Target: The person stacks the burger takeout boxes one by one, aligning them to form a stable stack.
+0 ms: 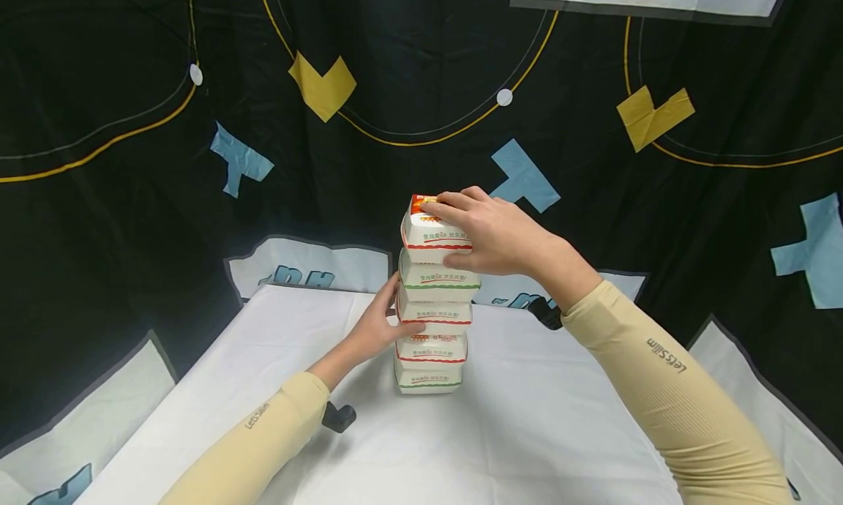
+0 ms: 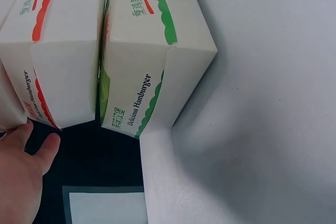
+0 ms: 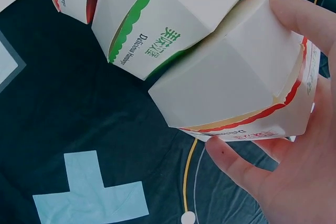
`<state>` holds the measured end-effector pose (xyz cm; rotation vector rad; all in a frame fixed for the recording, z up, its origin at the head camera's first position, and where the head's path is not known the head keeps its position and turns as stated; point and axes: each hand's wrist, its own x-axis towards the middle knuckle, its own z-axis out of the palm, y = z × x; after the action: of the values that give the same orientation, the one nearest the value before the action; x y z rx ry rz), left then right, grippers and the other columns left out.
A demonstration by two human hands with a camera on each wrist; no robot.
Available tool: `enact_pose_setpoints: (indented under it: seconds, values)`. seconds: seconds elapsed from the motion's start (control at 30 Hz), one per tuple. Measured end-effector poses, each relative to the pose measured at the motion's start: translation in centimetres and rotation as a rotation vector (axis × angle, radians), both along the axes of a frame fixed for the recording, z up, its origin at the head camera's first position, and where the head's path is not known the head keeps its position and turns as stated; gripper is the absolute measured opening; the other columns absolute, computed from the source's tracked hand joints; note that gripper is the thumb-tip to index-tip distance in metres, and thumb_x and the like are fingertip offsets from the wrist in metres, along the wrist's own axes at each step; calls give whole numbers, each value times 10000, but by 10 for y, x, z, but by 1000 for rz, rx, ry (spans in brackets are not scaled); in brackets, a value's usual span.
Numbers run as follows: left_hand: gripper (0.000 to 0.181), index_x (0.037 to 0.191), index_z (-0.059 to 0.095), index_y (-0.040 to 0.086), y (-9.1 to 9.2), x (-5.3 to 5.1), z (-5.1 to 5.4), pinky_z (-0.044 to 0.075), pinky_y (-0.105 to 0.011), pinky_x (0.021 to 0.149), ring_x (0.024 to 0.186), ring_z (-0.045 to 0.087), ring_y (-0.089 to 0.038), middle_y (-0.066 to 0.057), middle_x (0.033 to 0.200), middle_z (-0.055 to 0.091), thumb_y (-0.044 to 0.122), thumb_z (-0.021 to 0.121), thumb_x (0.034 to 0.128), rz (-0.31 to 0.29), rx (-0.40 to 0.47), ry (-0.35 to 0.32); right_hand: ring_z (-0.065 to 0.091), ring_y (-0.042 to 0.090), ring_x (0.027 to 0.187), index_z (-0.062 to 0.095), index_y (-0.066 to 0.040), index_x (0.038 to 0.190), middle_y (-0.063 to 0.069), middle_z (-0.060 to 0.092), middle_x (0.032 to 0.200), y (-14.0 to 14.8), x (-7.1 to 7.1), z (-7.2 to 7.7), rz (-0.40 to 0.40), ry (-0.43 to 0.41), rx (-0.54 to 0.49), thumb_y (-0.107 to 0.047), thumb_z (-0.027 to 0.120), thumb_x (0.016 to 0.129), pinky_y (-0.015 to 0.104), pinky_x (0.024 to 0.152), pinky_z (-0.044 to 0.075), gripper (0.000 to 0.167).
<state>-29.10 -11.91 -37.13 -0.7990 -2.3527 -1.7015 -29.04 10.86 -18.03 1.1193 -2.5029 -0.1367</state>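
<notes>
Several white hamburger boxes stand stacked in a column on the white-covered table (image 1: 527, 410), with red or green wavy trim. My right hand (image 1: 497, 234) grips the top box (image 1: 428, 236), its thumb on the near face and its fingers over the top and far side. In the right wrist view, that red-trimmed box (image 3: 215, 87) sits askew against the green-trimmed box (image 3: 157, 30) beneath it. My left hand (image 1: 372, 335) rests against the left side of the stack, its thumb at the red-trimmed middle box (image 1: 435, 313). The bottom box (image 2: 139, 85) has green trim.
A black curved piece (image 1: 339, 417) lies by my left forearm, and another black piece (image 1: 545, 313) shows behind my right wrist. Behind the table hangs a dark cloth (image 1: 421, 176) printed with yellow and blue shapes.
</notes>
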Motion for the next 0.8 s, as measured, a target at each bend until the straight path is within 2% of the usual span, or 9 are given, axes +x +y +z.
enact_pose_setpoints:
  seconds: [0.1, 0.23, 0.33, 0.5, 0.8]
  values:
    - [927, 1592, 212, 238, 0, -4, -4, 440, -494, 1045, 1243, 546, -217, -37, 1395, 529, 174, 795, 874, -8, 5, 0, 362, 248, 1354, 341, -289, 1574, 9, 403, 1565, 0, 0, 1, 3, 4, 0, -383, 760, 863, 388, 882, 537, 830]
    - [938, 1588, 216, 263, 0, -17, -17, 462, -476, 1026, 1200, 585, -217, -26, 1393, 527, 166, 805, 864, -13, 14, -1, 364, 251, 1354, 340, -290, 1575, 13, 402, 1567, 1, 0, 1, 5, 4, -5, -383, 765, 862, 392, 883, 542, 835]
    - [964, 1590, 199, 296, 0, -25, -26, 461, -470, 1020, 1218, 564, -213, -20, 1391, 515, 174, 812, 857, -4, 9, 8, 362, 253, 1361, 336, -287, 1577, 11, 399, 1570, 1, 0, 1, 5, -4, -6, -379, 760, 865, 395, 887, 541, 834]
    - [980, 1583, 179, 356, 0, -26, -29, 443, -467, 1013, 1270, 488, -184, 7, 1381, 520, 211, 817, 853, 11, -7, 37, 357, 255, 1367, 338, -287, 1575, 5, 394, 1570, 1, 0, 0, -1, -10, -4, -375, 758, 864, 400, 889, 539, 830]
    - [942, 1551, 210, 417, -1, -27, -29, 439, -462, 1012, 1251, 491, -158, 44, 1354, 526, 224, 814, 854, -2, 0, 29, 337, 257, 1388, 328, -290, 1580, 5, 389, 1572, 1, 1, 1, -10, -13, -1, -383, 764, 860, 402, 906, 539, 847]
